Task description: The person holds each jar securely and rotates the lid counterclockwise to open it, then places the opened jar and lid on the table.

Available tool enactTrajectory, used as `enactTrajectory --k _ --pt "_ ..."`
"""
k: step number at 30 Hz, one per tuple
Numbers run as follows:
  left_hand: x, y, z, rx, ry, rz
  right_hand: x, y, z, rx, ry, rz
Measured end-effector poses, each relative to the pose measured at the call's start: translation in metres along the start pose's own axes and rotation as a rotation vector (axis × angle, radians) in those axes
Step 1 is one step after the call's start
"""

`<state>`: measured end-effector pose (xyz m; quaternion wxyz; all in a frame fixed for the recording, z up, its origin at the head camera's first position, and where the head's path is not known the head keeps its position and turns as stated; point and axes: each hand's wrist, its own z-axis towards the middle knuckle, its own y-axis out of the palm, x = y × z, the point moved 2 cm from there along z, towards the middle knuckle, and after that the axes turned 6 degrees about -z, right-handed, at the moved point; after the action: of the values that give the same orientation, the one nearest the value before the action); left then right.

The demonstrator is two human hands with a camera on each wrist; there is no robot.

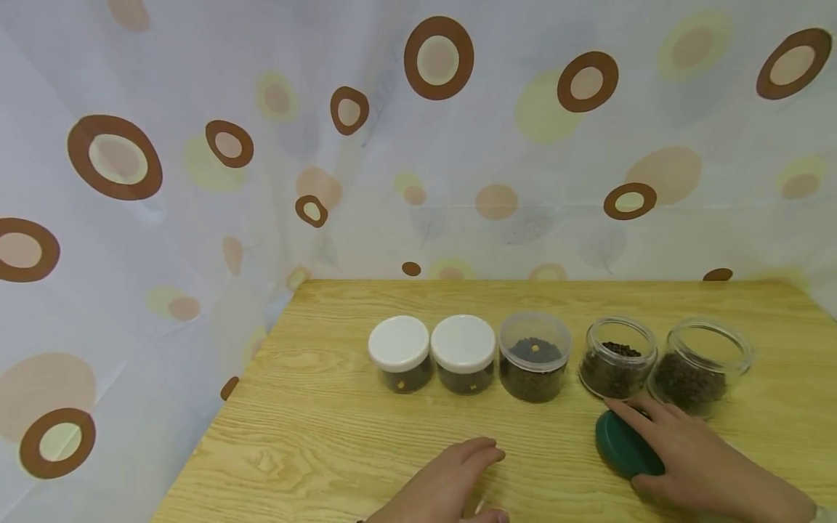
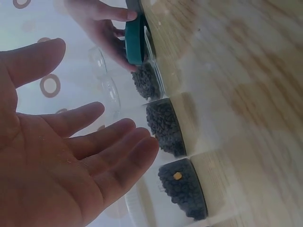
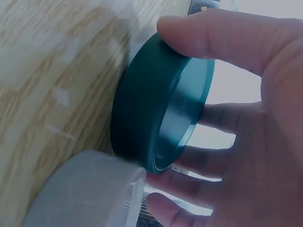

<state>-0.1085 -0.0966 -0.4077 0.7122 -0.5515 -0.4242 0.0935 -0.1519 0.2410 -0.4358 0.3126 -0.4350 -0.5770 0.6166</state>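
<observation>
My right hand [image 1: 696, 454] grips a round, dark green, lid-like piece [image 1: 626, 443] low over the front right of the table. Its thumb lies on one side of the rim and its fingers on the other, as the right wrist view shows. Just behind the fingertips stand two glass jars without lids, a smaller jar [image 1: 604, 374] and a wider jar [image 1: 693, 381], both holding dark granules. My left hand [image 1: 441, 483] hovers above the front middle of the table, palm in the left wrist view, with fingers loosely extended and nothing in them.
Left of the uncovered jars, a jar with a translucent lid [image 1: 535, 356] and two jars with white lids [image 1: 463, 343] [image 1: 399, 343] continue the row. Small yellow marks show on these. A patterned curtain [image 1: 497, 131] hangs behind the wooden table [image 1: 314, 436] and along its left.
</observation>
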Motion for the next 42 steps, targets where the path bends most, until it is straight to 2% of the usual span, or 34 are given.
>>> enactTrajectory --k 6,14,20,31,35,38,42 --pt "-0.002 0.002 0.0 -0.012 -0.011 0.007 0.002 0.003 0.003 -0.029 0.026 -0.019" --pt "-0.004 0.004 0.0 -0.018 -0.015 0.007 0.004 0.008 0.005 -0.05 0.01 -0.031" --pt "-0.002 0.005 0.004 -0.075 -0.051 -0.017 0.008 0.013 0.004 -0.058 0.014 -0.046" --pt "-0.004 0.006 0.003 -0.076 -0.067 -0.039 0.005 0.005 0.0 -0.047 0.052 -0.091" --pt "-0.005 0.006 0.004 -0.074 -0.061 -0.031 0.001 0.001 -0.004 -0.011 0.06 -0.116" --pt "-0.004 0.006 0.005 -0.078 -0.055 -0.012 -0.005 -0.003 -0.01 0.042 0.028 -0.123" --pt "-0.003 0.005 0.007 -0.07 -0.043 0.013 -0.01 -0.007 -0.02 0.192 -0.078 -0.11"
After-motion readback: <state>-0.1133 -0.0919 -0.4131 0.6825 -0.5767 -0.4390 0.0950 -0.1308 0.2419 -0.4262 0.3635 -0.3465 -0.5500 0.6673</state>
